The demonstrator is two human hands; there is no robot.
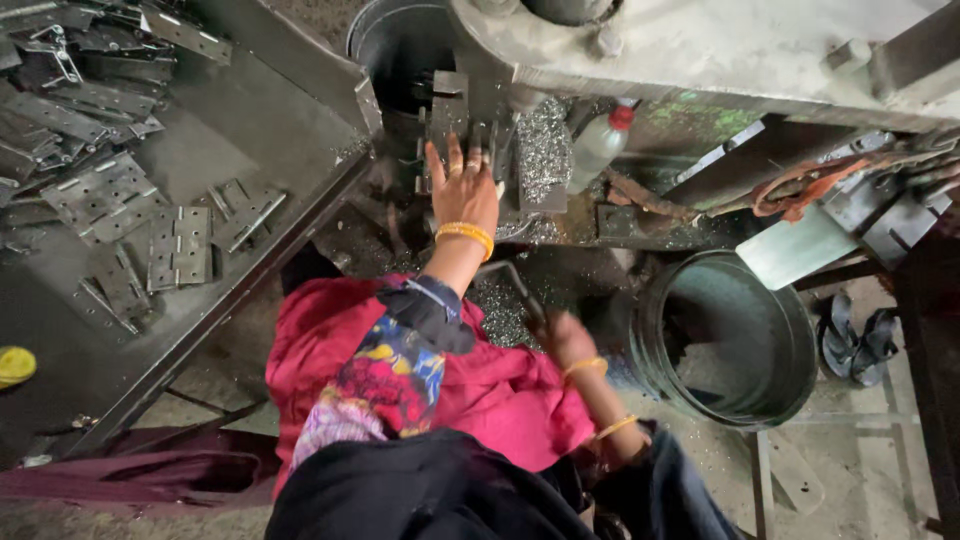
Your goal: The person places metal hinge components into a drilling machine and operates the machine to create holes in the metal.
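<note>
Hinge plate (452, 118) sits upright in the machine's jig, far centre of the head view, w/ the left hand (463, 190) laid flat against it. Fingers (455, 155) of that hand are stretched out and slightly apart, tips touching the plate and the metal block just beside it; not wrapped round anything. A yellow bangle rings the left wrist.

Right hand (565, 338) is nearer, lower centre, blurred. It's closed on the dark lever handle (512, 285) that slants up toward the machine; exact finger positions can't be made out, but the grip reads as clamped round the handle's near end. Bangles on that wrist too.

Left side: a slanted metal tray (270, 130) holding a pile of grey hinges (110, 190), some flat, some overlapping, mostly toward the far left corner. A yellow object shows at the tray's near left edge, partly cut off.

Far right of the left hand: metal swarf (543, 150) heaped on the machine bed, and a small clear bottle w/ red cap (603, 140) lying tilted just beside it. The big grey machine body (700, 50) spans the far edge.

Right, near: a dark round bucket (735, 340) on the floor, open top. Sandals (855, 340) lie just right of it. Red cloth (500, 390) covers the person's lap, bottom centre.
</note>
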